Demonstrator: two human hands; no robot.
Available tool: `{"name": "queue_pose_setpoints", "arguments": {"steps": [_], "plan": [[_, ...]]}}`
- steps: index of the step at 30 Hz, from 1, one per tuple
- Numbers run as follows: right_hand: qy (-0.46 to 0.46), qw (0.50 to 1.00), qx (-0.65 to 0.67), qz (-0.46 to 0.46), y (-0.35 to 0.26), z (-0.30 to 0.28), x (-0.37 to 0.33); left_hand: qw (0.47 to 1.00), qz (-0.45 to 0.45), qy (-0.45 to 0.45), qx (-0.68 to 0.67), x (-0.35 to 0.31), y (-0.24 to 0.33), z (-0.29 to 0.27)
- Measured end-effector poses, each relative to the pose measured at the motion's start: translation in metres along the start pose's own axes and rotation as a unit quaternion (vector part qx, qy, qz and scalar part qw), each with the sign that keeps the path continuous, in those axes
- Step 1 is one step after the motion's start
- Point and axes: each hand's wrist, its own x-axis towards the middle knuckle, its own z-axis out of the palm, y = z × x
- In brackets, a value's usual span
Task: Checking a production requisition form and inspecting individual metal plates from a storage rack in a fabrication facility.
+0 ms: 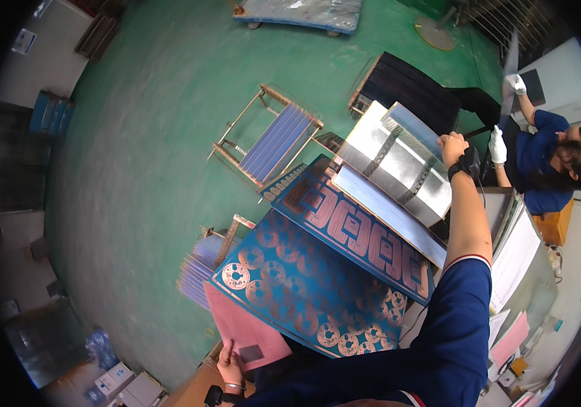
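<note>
My left hand (230, 366) pinches the edge of a pink sheet (250, 332) that has a small grey patch on it. The sheet lies partly under a large blue panel (284, 278) with round copper-coloured patterns. A second blue panel with larger looped copper patterns (351, 230) leans above it at an angle. My right arm reaches forward, and my right hand (453, 147) is closed at the corner of a thin bluish panel (414, 127). That panel stands in a row over a shiny metal slotted tray (389, 163). A pale board (385, 210) runs along the tray's near side.
A wire rack of blue panels (280, 142) stands on the green floor, with more panels (199, 268) nearer me. Black panels (406, 91) fill another rack. At the right a co-worker (548, 149) in white gloves holds a thin sheet. A flat blue cart (297, 13) is farther off.
</note>
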Motion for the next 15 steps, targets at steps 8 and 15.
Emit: {"name": "queue_pose_setpoints", "arguments": {"steps": [8, 15], "plan": [[0.050, 0.993, -0.087, -0.066, -0.018, -0.107, 0.003, 0.999, 0.041, 0.028, 0.019, 0.000, 0.015, 0.002], [0.189, 0.979, 0.070, -0.010, -0.069, -0.287, -0.057, 0.997, 0.030, 0.034, -0.064, -0.020, -0.026, -0.016]]}}
